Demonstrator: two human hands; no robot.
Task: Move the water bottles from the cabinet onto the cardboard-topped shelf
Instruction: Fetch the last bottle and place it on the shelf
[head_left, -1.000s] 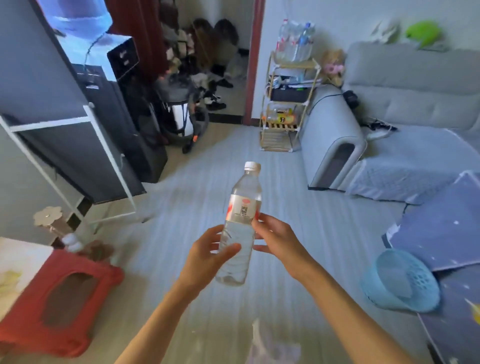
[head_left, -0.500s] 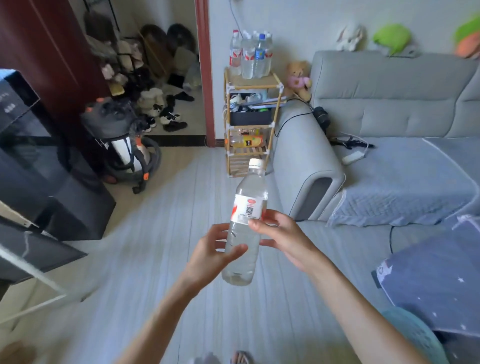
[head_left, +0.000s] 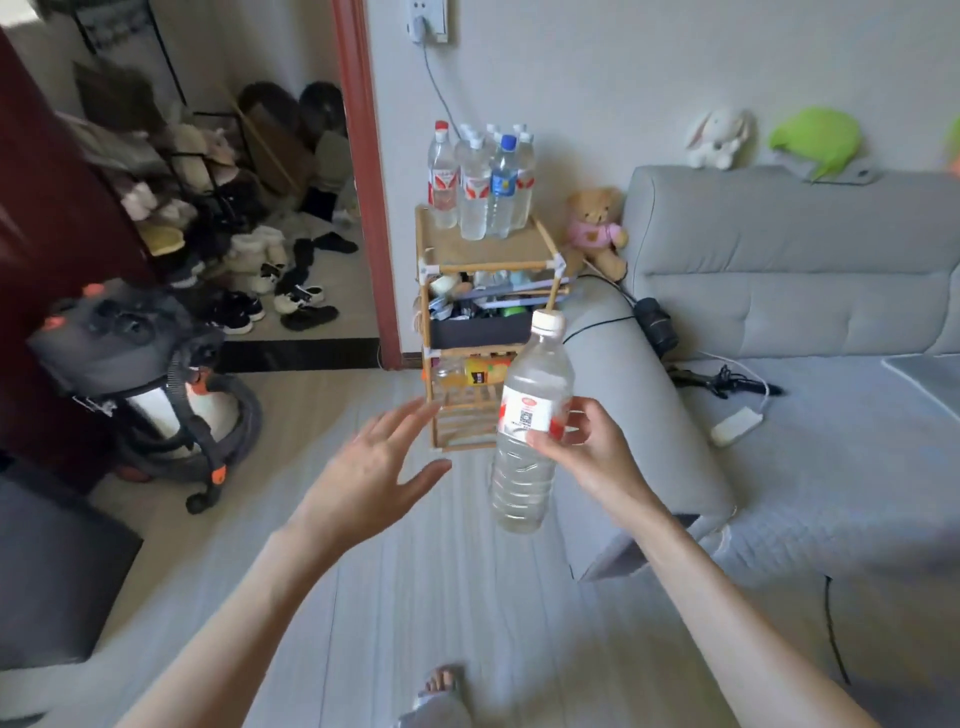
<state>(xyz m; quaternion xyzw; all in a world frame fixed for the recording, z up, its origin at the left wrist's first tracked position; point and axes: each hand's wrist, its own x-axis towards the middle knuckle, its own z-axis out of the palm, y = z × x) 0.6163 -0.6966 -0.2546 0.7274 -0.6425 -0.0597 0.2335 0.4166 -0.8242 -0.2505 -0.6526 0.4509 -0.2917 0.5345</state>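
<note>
My right hand (head_left: 587, 452) grips a clear water bottle (head_left: 527, 457) with a white cap and a red-and-white label, held upright in mid-air before me. My left hand (head_left: 371, 475) hovers to the left of the bottle with its fingers spread and nothing in it. Straight ahead against the wall stands the bamboo shelf, and its cardboard top (head_left: 488, 249) bears several water bottles (head_left: 480, 182) grouped at the back. The cabinet is out of view.
A grey sofa (head_left: 779, 322) runs along the right, its armrest beside the shelf. A grey-and-orange vacuum cleaner (head_left: 156, 384) stands at the left. A doorway with scattered shoes (head_left: 280, 291) lies behind it. A dark unit (head_left: 47, 566) fills the near left. My foot (head_left: 441, 691) shows below.
My left hand has let go of the bottle and opened to the left. The right hand alone holds it now. The shelf and sofa have come closer and more central.
</note>
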